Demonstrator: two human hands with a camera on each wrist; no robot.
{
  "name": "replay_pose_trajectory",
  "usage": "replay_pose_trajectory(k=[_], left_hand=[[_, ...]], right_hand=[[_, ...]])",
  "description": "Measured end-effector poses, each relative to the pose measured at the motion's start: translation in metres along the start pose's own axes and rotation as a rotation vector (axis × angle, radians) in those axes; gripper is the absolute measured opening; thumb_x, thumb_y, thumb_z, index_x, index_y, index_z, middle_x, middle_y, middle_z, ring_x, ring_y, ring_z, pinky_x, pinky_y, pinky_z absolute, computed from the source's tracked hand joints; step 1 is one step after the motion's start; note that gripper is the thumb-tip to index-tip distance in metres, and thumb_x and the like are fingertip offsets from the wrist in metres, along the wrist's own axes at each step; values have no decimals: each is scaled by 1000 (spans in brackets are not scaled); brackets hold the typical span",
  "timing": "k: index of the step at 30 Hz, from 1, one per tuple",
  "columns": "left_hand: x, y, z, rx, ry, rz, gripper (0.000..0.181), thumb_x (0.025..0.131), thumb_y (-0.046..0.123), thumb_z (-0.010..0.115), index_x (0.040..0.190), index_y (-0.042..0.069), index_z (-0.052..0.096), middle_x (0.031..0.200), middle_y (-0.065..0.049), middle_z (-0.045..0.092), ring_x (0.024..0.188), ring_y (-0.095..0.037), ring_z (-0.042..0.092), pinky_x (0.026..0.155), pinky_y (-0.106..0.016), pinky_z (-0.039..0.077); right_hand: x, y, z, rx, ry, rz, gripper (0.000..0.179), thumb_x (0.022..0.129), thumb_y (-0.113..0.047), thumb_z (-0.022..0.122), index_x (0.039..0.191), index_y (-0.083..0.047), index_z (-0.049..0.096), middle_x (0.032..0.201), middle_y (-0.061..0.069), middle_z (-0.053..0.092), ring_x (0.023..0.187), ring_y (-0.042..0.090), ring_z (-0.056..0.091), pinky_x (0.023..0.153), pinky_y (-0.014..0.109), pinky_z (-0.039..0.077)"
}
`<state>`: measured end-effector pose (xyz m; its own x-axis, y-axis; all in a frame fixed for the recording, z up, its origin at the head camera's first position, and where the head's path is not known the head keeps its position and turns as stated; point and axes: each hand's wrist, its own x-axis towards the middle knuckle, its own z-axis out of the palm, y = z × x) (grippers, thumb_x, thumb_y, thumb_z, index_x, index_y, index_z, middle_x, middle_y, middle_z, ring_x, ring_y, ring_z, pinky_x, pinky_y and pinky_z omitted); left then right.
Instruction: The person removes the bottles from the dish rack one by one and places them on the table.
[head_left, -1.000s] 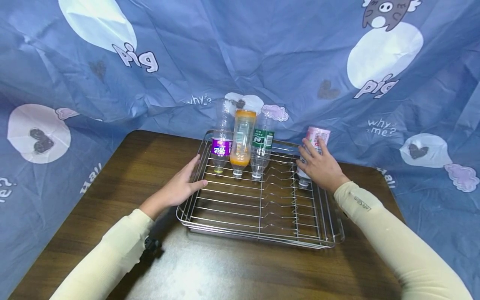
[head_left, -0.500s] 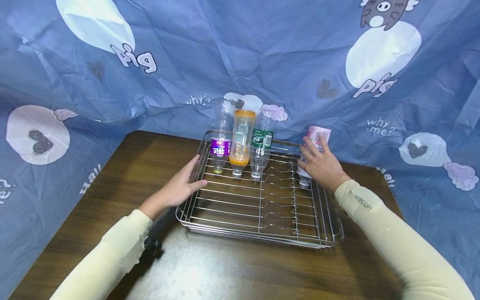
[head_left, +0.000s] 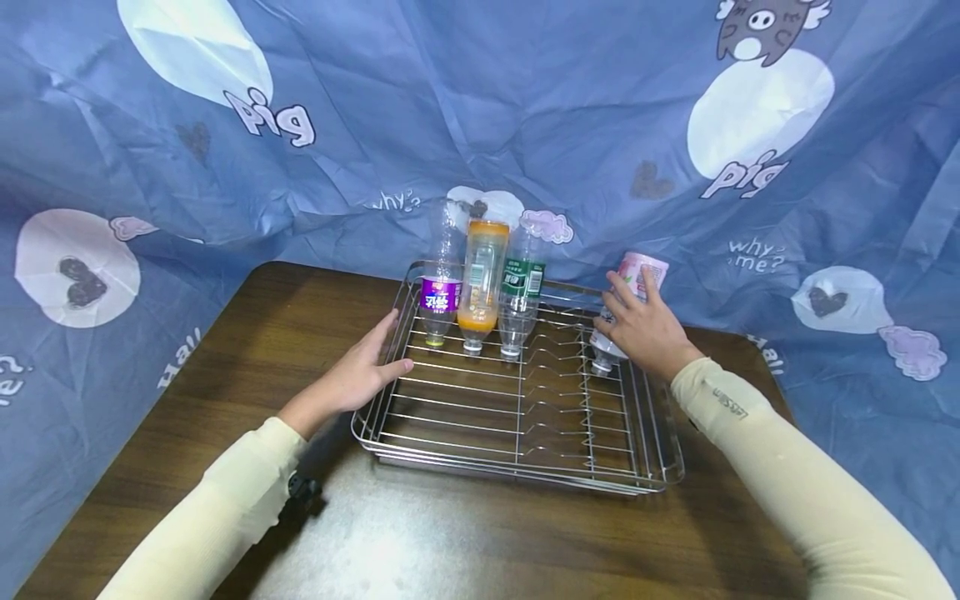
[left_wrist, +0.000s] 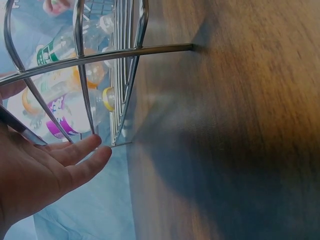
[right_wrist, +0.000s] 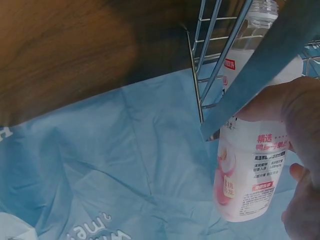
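Note:
My right hand (head_left: 647, 335) grips a pink-and-white labelled plastic bottle (right_wrist: 257, 160) at the right end of a wire dish rack (head_left: 465, 457). This bottle is upside down and tilted, its neck pointing down inside the rack and its base leaning right. At the rack's left side, my left hand (head_left: 358, 377) rests against the frame with straight fingers, the thumb reaching over the rim. Three bottles stand neck-down along the rack's back: a purple-labelled bottle (head_left: 439, 295), an orange-ended bottle (head_left: 483, 287) and a green-labelled bottle (head_left: 522, 278).
The rack stands on a dark wooden table (head_left: 420, 542). Behind the table hangs a blue printed cloth (head_left: 525, 108), close to the backs of the bottles. Low wavy wire dividers (head_left: 588, 400) run front to back in the rack's right part.
The pink bottle has tilted further, its neck shifting left and its base moving slightly right, while my right hand keeps its grip. My left hand has stayed at the rack's left side.

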<state>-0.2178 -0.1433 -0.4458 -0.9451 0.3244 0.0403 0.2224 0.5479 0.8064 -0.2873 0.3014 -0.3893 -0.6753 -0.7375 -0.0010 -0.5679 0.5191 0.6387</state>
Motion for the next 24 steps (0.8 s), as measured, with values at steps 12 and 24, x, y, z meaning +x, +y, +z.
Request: replay_pose_trajectory(k=[12,24], left_hand=[[1,-1,0,20,10,12,89,97,24,66,160,-2,8,161,-27,24,145,-46,27,120,-58,18],[1,1,-2,83,2,28,89,97,33,64,160,-1,10,162,-28,19,148,-45,21,120,-59,17]], right_hand=[[-8,8,-7,2,63,16,44,80,-7,75,121,-20,72,135,21,58,143,44,31,112,76,14],[-11,8,-7,24,88,10,49,78,-5,77,124,-19,71,135,21,57,143,45,32,112,76,15]])
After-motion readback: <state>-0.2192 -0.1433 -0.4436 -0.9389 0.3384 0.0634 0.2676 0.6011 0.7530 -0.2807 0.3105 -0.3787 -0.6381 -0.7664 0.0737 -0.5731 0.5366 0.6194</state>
